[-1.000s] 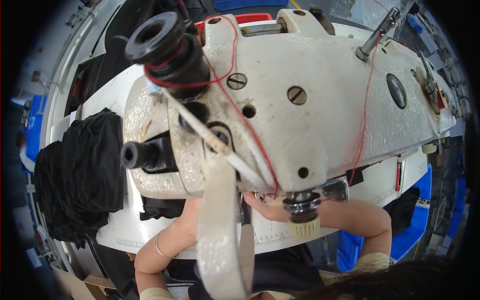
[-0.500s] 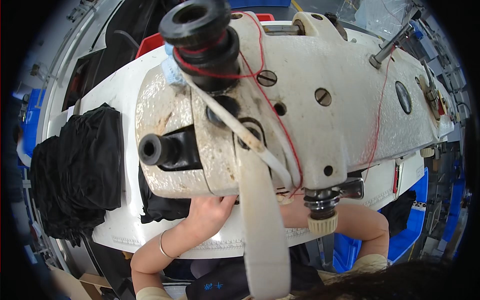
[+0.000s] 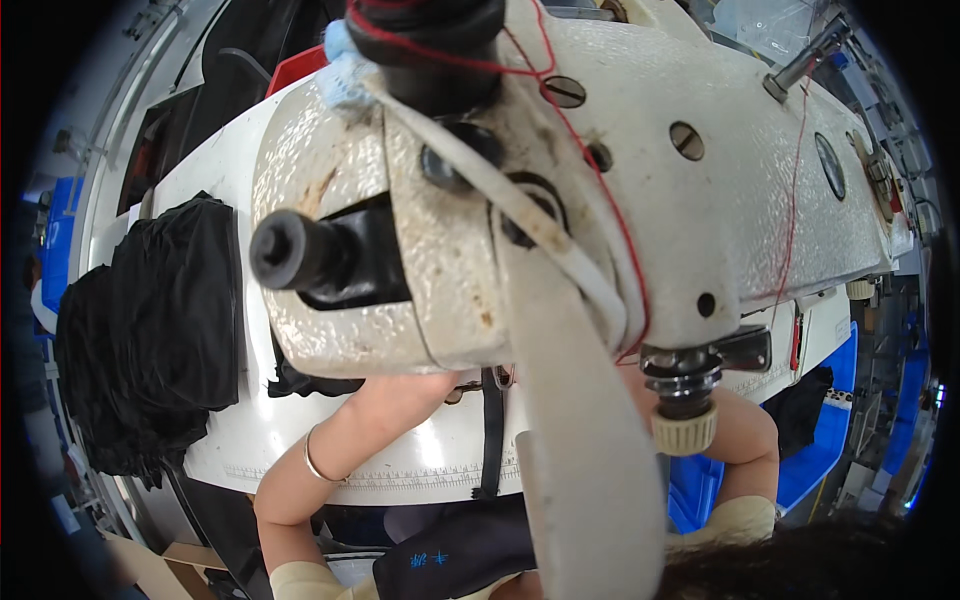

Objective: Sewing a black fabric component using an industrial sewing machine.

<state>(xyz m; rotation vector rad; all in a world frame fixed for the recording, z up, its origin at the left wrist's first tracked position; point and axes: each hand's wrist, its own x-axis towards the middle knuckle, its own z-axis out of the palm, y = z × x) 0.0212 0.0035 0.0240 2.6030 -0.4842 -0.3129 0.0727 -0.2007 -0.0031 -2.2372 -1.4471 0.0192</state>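
A white sewing machine head (image 3: 350, 340) fills the middle of the view, with red thread (image 3: 632, 235) running over it and a long pale lever (image 3: 590, 450) hanging in front. Beneath its left end is my left hand (image 3: 420, 388); the machine covers its fingers. My right forearm (image 3: 742, 430) bends in from the right, and its hand is lost behind the lever and machine. Between the arms a narrow black strip (image 3: 492, 440) lies across the white table, reaching its near edge. Black cloth (image 3: 300, 382) shows partly beside my left hand. What either hand holds is hidden.
A tall pile of black cloth pieces (image 3: 165, 320) lies at the table's left. Along the near edge of the white table (image 3: 225, 455) runs a printed ruler. A blue bin (image 3: 825, 450) with black cloth stands at the right. Behind the machine is a red tray (image 3: 298, 70).
The view has shifted nearer the machine, which looks larger. The narrow black strip now shows between my arms. My left hand has gone further under the machine head, and less of it shows.
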